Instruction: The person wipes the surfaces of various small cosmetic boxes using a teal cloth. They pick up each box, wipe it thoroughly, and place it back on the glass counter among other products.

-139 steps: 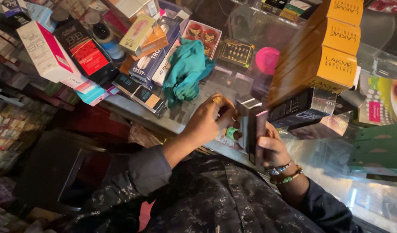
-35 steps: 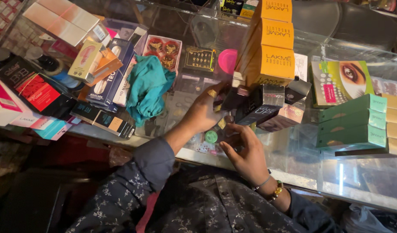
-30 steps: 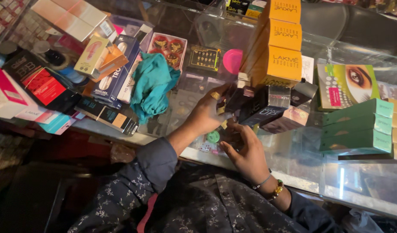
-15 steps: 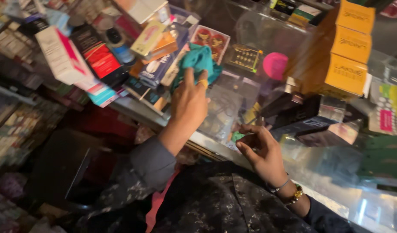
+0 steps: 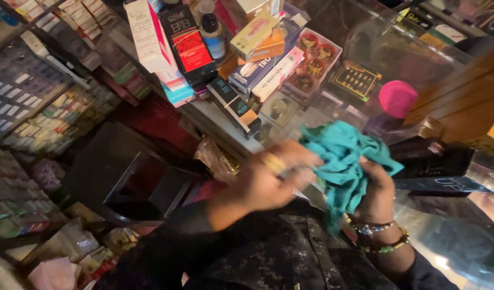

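A crumpled teal cloth (image 5: 344, 158) is bunched between both my hands in front of my chest, over the near edge of a glass counter (image 5: 322, 115). My left hand (image 5: 268, 180), blurred and with a gold ring, grips its left side. From the right, my right hand (image 5: 376, 190) closes on the cloth; beaded bracelets ring that wrist. A dark long box (image 5: 440, 169) lies on the glass just behind my right hand.
Cosmetic boxes are piled on the counter's far left, among them a black-and-red box (image 5: 185, 45) and a white-and-pink box (image 5: 147, 32). A round pink lid (image 5: 397, 98) and a tray of gold pieces (image 5: 354, 80) sit farther back. A dark stool (image 5: 126, 177) stands below left.
My left hand reached out to the teal cloth on the counter, picked it up and brought it back. Both hands now hold it; the dark box my right hand handled lies on the glass.
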A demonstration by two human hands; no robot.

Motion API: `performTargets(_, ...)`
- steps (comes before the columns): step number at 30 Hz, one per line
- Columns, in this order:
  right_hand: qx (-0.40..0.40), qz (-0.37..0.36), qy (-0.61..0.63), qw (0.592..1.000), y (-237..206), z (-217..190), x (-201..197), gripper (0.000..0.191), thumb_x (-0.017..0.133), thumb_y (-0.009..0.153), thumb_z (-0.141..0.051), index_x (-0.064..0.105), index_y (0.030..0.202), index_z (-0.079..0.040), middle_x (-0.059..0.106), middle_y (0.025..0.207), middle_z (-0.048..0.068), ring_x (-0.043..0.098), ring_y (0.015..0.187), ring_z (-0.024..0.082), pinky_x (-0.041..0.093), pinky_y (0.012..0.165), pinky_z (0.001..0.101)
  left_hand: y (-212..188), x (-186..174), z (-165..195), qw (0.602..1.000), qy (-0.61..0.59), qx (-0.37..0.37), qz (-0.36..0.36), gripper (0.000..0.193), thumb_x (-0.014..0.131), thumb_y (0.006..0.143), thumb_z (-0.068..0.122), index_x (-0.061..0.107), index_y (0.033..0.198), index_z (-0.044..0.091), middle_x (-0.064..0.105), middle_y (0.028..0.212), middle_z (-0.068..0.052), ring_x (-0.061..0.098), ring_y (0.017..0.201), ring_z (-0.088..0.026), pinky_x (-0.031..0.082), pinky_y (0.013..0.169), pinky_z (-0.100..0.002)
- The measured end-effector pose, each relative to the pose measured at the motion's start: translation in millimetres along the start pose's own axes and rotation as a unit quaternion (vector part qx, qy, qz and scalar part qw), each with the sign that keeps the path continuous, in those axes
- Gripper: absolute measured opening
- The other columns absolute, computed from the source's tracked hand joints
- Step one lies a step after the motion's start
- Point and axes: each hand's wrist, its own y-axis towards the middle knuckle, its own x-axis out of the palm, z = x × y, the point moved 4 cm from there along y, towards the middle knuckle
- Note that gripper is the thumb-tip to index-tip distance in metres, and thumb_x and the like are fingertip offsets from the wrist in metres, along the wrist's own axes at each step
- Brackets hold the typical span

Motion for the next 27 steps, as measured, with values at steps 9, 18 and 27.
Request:
performTargets(9,-0.165,-0.189,-0.295,0.922,15,7,78,0.057,0.076,0.089,-0.013,0.051,0.138,0.001,0.065,0.128,0.010,0.063,0.118,0.018,0.049,0.106,0.0343,-56,-87,-117,0.896,-0.122,-0.264,0.336,0.065,0.065,0.094,0.010,0.037,0.153,0.007,0.047,0.145,-0.013,0.048,0.130,-0.023,0.041,0.109,-0.035)
performTargets(18,-0.304,-0.202,-0.631,0.685,34,39,170,0.082,0.088,0.064,-0.024,0.052,0.135,-0.003,0.064,0.113,0.023,0.065,0.099,0.046,0.052,0.078,0.0497,-56,-94,-149,0.906,-0.086,-0.316,0.269,0.063,0.061,0.100,0.017,0.038,0.157,0.006,0.053,0.139,-0.020,0.051,0.123,-0.022,0.041,0.107,-0.035)
performTargets(27,-0.141,-0.190,-0.484,0.843,55,47,101,0.056,0.081,0.075,-0.013,0.062,0.126,-0.001,0.077,0.104,0.012,0.075,0.090,0.026,0.060,0.078,0.0382,-56,-68,-99,0.922,-0.083,-0.221,0.307,0.064,0.068,0.096,0.013,0.037,0.151,0.006,0.047,0.148,-0.011,0.056,0.124,-0.019,0.050,0.101,-0.033)
